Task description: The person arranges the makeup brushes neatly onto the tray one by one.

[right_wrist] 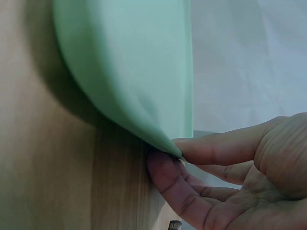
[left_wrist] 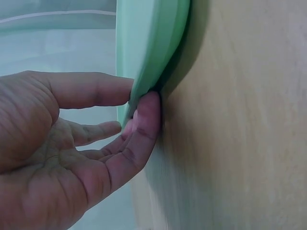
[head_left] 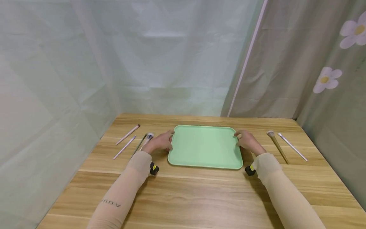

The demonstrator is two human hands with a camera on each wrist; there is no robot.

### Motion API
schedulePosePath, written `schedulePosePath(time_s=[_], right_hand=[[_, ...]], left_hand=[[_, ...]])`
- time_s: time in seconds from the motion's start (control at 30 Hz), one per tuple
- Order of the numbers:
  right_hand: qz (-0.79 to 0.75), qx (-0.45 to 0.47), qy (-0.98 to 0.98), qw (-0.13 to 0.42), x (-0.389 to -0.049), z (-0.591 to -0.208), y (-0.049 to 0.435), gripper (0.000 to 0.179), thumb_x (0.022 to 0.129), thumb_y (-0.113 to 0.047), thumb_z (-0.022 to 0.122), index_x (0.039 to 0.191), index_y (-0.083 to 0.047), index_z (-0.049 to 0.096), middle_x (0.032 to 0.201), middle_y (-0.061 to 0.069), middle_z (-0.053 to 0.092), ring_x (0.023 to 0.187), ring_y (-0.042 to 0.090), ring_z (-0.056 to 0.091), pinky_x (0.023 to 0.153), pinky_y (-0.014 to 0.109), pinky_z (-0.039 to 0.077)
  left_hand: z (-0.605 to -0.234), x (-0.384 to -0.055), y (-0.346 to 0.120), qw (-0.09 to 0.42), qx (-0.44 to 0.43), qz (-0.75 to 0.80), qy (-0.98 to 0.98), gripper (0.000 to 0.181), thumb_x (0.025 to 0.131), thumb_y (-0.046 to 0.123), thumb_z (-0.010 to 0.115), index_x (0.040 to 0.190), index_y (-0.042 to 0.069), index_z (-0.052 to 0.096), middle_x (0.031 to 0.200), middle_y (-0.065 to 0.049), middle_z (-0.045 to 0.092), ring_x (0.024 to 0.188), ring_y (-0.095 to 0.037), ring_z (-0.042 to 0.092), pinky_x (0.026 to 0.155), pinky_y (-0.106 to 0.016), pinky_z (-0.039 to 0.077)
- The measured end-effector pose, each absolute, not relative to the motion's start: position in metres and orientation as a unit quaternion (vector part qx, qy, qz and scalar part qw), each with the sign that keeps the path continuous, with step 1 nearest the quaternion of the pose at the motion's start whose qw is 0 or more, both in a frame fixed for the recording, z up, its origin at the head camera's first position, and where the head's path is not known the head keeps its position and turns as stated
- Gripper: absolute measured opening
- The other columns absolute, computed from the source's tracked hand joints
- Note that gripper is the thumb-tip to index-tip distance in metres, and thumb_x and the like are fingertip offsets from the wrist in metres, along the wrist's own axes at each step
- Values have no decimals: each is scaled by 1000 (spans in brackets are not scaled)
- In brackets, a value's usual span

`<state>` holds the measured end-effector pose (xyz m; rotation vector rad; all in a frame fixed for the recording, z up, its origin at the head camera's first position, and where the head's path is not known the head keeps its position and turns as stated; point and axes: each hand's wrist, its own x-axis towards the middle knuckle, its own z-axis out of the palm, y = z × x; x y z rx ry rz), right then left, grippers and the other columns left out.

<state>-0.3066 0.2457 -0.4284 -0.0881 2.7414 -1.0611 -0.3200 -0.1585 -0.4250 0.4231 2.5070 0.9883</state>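
A light green rectangular tray (head_left: 206,147) with rounded corners and a raised rim lies in the middle of the wooden table. My left hand (head_left: 160,142) pinches its left edge; in the left wrist view the thumb is on the rim and a finger (left_wrist: 147,115) curls beneath it. At the opposite edge my right hand (head_left: 248,142) grips the rim the same way, thumb (right_wrist: 216,147) above and fingers under. Nothing is visible on the tray. Whether its underside touches the table all over, I cannot tell.
Left of the tray lie a pink brush (head_left: 127,135), a thin white-and-purple brush (head_left: 124,147), a dark green brush (head_left: 139,145) and a fluffy brush (head_left: 149,136) partly behind my left hand. On the right are a gold-handled brush (head_left: 278,147) and a white brush (head_left: 292,146). Curtains hang behind.
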Motion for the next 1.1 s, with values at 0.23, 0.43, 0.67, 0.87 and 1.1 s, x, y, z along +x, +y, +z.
schedulePosePath(time_s=[0.23,0.43,0.67,0.87,1.1], right_hand=[[-370,-23,922,111,-305,-429,248,53,86,13,60,139,12,53,80,11,54,61,19,57,56,28,50],[-373,-21,921,112,-302,-429,248,52,87,12,62,139,11,53,86,13,54,63,19,55,58,29,50],[-377,-21,920,104,-298,-430,248,52,86,13,64,136,12,54,96,18,56,67,20,57,60,30,54],[-377,-21,920,105,-298,-430,249,52,86,13,64,137,11,54,94,17,56,66,20,57,60,30,55],[-385,-18,916,109,-295,-430,250,55,86,12,64,140,9,51,91,16,54,67,21,56,61,30,54]], left_hand=[[-423,-315,-155,203,154,348,902,91,82,-13,66,160,-8,20,89,-11,52,70,-20,53,62,-26,45],[-421,-311,-155,202,153,337,907,92,83,-12,67,161,-7,19,89,-11,54,71,-20,52,65,-28,44],[-420,-307,-155,203,155,334,907,92,82,-11,68,161,-7,20,89,-11,53,71,-20,53,66,-28,45],[-420,-307,-155,204,156,334,907,92,82,-9,68,161,-7,20,88,-11,54,71,-20,55,66,-28,46],[-422,-306,-156,207,156,334,906,91,82,-9,69,160,-8,21,88,-11,54,71,-20,55,65,-27,46]])
